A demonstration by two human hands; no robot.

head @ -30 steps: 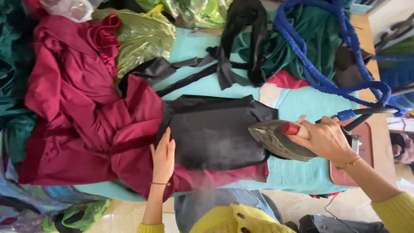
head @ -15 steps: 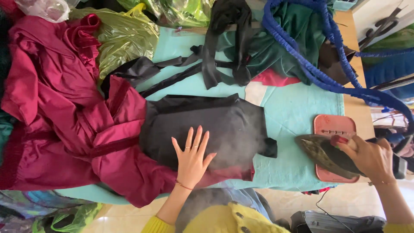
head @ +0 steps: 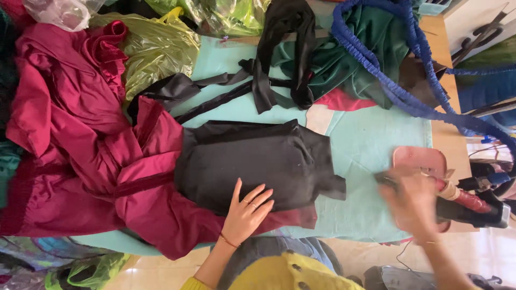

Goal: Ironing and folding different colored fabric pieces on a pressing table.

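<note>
At the far left, a big crumpled maroon satin garment (head: 80, 156) covers the surface (head: 371, 139), which wears a light teal cloth. At about 12 o'clock from the garment lies a yellow-green shiny plastic bag (head: 156, 48). Toward 3 o'clock from the maroon cloth, a flat black fabric piece (head: 269, 161) is spread out, and its left edge overlaps the maroon garment.

The left hand (head: 247, 212) rests flat on the lower edge of this black piece, fingers spread and released, grasping nothing. A thin bracelet is on the wrist.

At 12 o'clock from the black piece, long black fabric strips (head: 274, 70) lie over the teal cover, and a dark green cloth (head: 360, 59) with a blue ruffled cord (head: 398, 91) lies beside them.

At 3 o'clock from the black piece, the right hand (head: 414, 207) is blurred by motion; I cannot tell if it is clenched or released. It is just beside a dark clothes iron with a red handle (head: 467, 207), which lies at a pink rest pad (head: 419, 158) on the right edge of the surface.
</note>
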